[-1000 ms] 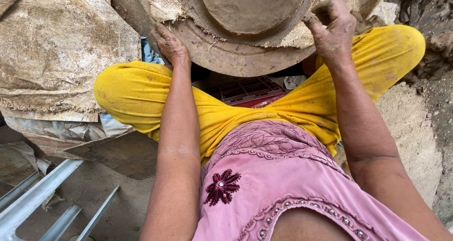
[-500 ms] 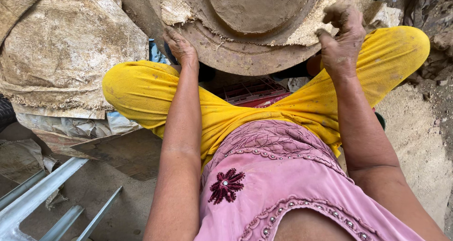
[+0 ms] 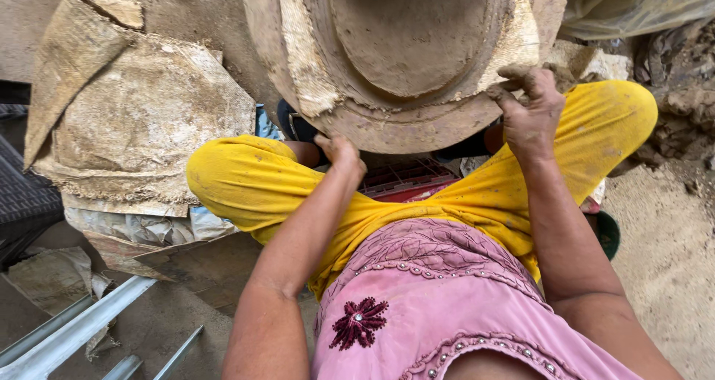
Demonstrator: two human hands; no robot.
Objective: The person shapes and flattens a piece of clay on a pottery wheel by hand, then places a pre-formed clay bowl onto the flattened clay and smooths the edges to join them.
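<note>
A large round clay-coated form (image 3: pixel 402 60), mud-brown with a domed middle and a stepped rim, fills the far centre of the view, its near edge hanging just over the person's knees. The left hand (image 3: pixel 339 151) presses against the near-left underside of the rim; its fingers lie close together and curl under the edge, their tips hidden. The right hand (image 3: pixel 530 112) grips the near-right rim, fingers bent and bunched over the wet clay, thumb side toward the form.

To handle this well, I judge that both hands should bear evenly on opposite sides of the rim, so the heavy piece does not tip or smear. The clay looks soft, so broad palm contact would mark it less than fingertips.

Below the form lie the yellow trouser legs (image 3: pixel 253 190), knees spread left and right, and a red crate (image 3: pixel 406 180) shows between them. Nearer is a pink embroidered garment (image 3: pixel 439 298). To the left lies a mud-stained sack (image 3: pixel 141 119) on the ground, and grey metal bars (image 3: pixel 74 335) cross the near-left corner.
</note>
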